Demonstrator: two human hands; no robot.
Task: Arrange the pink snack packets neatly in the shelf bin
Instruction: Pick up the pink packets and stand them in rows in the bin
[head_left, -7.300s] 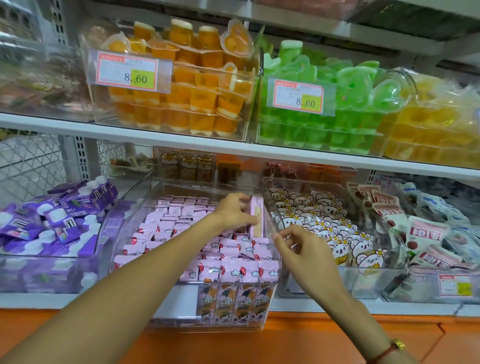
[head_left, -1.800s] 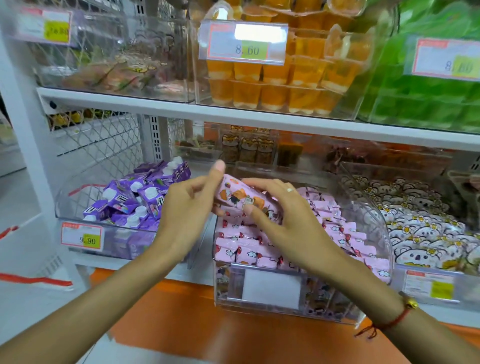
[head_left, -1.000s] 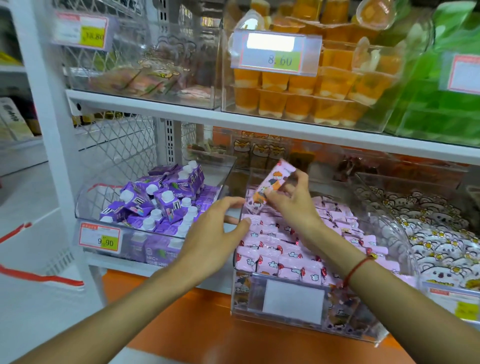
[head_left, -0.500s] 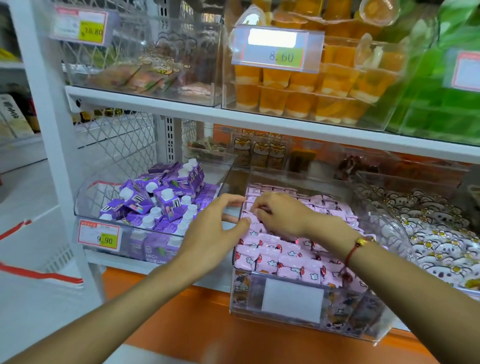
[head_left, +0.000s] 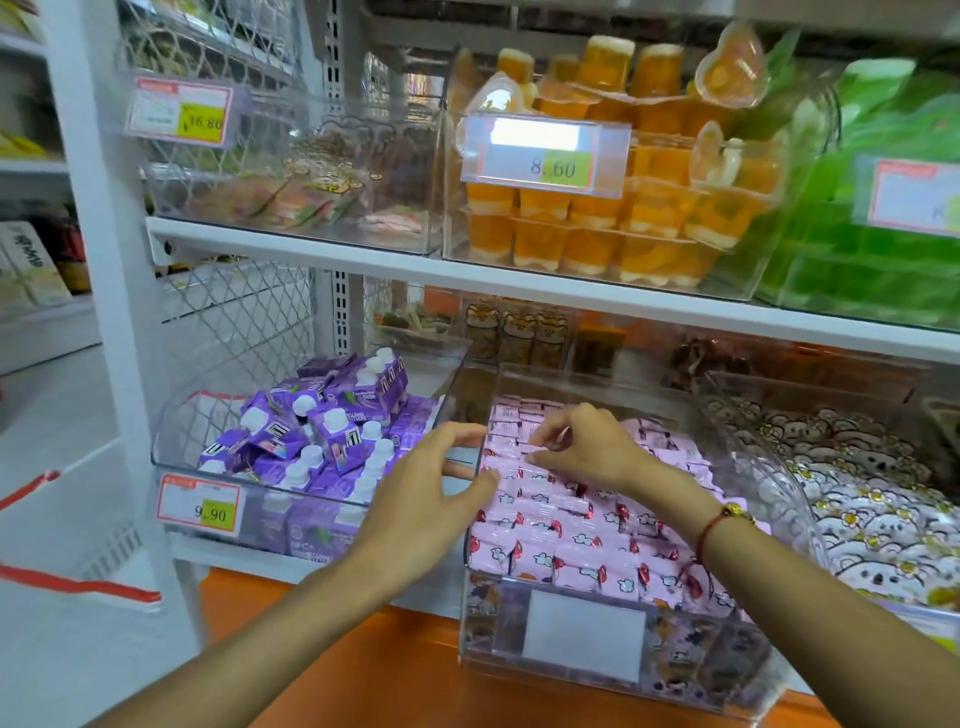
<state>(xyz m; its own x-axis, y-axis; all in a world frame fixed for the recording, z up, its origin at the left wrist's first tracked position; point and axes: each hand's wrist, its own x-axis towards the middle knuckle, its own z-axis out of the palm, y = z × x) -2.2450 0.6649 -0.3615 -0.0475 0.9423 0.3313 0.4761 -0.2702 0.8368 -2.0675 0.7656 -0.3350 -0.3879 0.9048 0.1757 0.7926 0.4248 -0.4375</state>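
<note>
Head view: the right hand (head_left: 587, 449) pinches small pink foil snack packets (head_left: 571, 519) in the clear plastic bin (head_left: 582, 649), left hand (head_left: 431, 493) relaxed at its left wall; a rough push may topple the far rows.

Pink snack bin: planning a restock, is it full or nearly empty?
Full: pink snack packets fill the clear bin in rows up to its front wall.

1 head-worn view only, wide-angle, looking forward and slightly down at a shop shelf from close range. Clear bin (head_left: 613, 670) of pink packets (head_left: 566, 535) low at 5 o'clock, both forearms entering from 6 o'clock, upper shelf (head_left: 363, 260) toward 12. Straight lines bowed near the edges.
</note>
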